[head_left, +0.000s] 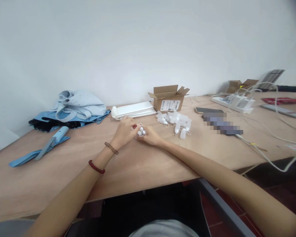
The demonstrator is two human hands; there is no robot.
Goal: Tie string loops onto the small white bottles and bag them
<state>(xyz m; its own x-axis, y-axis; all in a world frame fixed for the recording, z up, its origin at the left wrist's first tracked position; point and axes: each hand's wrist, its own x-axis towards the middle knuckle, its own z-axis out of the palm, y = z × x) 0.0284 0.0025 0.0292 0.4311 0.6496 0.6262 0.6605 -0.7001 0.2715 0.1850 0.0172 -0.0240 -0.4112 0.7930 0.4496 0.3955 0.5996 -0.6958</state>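
Observation:
My left hand [124, 131] and my right hand [150, 135] meet over the wooden table [64, 174], fingers pinched together round a small white plastic piece [141, 131] with a thin loop. Both hands grip it from opposite sides. Just behind my right hand lies a pile of several similar small white pieces [175, 121]. A stack of flat white bags [133, 110] lies behind my left hand. An open cardboard box [169, 98] with a label stands behind the pile.
A blue folded umbrella [43, 148] and a heap of light blue cloth [75, 107] lie at the left. A power strip with chargers [234, 101], trailing white cables [263, 154], a phone [207, 110] and another small box [238, 85] occupy the right. A wall stands behind.

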